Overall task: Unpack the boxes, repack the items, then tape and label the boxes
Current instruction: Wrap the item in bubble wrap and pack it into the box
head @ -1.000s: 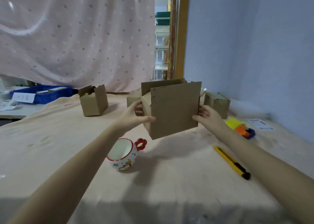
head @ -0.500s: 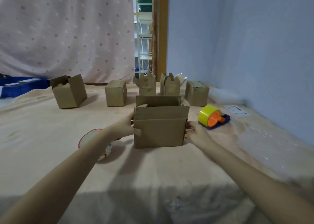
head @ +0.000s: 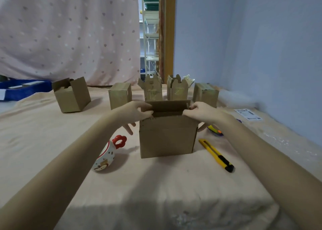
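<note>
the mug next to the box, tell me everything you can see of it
The mug is white ceramic by the look of it, with small dark dots, a red rim and a cartoon print low on its side. Its red flower-shaped handle points up toward the cardboard box. It lies tipped on the peach cloth, left of the box and apart from it. The left forearm covers part of it; whether they touch is unclear.

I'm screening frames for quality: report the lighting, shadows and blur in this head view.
Head view: soft, dim, bluish light, no glare. The box and the mug cast faint shadows on the table cloth, and a broad dark shadow crosses its near edge. Wide-angle stretch enlarges the forearms. The label sheet is too soft to read.
</note>
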Tool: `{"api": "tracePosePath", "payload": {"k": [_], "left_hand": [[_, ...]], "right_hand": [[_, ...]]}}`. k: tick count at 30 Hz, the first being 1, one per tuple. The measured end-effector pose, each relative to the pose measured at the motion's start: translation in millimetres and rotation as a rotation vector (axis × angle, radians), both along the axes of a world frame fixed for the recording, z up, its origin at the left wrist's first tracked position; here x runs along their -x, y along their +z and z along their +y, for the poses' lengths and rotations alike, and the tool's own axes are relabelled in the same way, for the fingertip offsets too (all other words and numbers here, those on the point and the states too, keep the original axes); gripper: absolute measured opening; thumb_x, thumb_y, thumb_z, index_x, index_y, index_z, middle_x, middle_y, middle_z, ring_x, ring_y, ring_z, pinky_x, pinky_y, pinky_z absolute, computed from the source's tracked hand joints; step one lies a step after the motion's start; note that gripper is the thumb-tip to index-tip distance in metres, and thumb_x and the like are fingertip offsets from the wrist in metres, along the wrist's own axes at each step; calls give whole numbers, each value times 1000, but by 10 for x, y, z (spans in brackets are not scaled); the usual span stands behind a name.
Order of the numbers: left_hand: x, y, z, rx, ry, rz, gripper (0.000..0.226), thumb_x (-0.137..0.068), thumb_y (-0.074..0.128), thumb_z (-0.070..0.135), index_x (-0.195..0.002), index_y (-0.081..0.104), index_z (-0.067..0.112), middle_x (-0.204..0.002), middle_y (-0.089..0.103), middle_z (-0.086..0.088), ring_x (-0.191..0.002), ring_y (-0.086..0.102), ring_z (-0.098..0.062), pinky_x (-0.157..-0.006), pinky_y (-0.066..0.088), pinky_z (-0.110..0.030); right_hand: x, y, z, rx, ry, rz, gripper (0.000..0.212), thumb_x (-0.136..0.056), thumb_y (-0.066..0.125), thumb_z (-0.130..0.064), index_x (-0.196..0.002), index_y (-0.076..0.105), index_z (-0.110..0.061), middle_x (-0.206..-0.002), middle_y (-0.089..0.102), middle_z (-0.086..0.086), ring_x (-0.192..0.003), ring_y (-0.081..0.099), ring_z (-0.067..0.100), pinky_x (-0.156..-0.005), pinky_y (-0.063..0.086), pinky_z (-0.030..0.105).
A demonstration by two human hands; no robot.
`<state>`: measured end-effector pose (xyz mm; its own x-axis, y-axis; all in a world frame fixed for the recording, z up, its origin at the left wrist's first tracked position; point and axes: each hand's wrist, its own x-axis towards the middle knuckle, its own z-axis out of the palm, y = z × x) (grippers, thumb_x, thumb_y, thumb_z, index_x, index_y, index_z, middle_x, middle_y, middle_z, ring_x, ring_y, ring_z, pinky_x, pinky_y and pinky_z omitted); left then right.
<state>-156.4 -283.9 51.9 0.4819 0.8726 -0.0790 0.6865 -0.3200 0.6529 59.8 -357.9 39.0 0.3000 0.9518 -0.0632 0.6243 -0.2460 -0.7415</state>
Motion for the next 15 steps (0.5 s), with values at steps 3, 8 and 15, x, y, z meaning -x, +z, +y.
{"api": "tracePosePath", "payload": {"k": [3, 8, 15], "left_hand": [[116, -125, -181, 2, -149, 72, 55, -87, 65, 35, -137, 43, 41, -126, 47, -2, -101, 56, -22, -76, 59, -37], [162, -483, -568, -231, -149, 117, 63, -84, 66, 42, -139, 36, 43, -144, 28, -3, -109, 52, -16, -90, 44, -20], [212, -773, -702, -391, -23, -70, 62, -85, 67, 35, -139, 38, 37, -153, 23, -2, -128, 43, -20, -96, 42, -24]], "right_hand": [[-10, -231, -192, -46, 41, -11, 67, -84, 67, -28, -139, 29, -18, -124, 48, 3, -108, 55, 22, -85, 55, 40], [75, -656, -538, -280, -30, -137, 68, -82, 71, -31, -137, 32, -19, -115, 53, -4, -104, 57, 15, -85, 47, 30], [116, -857, -604, -500, -167, -147, 7, -97, 48, -18, -93, 43, -21, -73, 50, -6, -74, 51, 21, -61, 39, 33]]}}
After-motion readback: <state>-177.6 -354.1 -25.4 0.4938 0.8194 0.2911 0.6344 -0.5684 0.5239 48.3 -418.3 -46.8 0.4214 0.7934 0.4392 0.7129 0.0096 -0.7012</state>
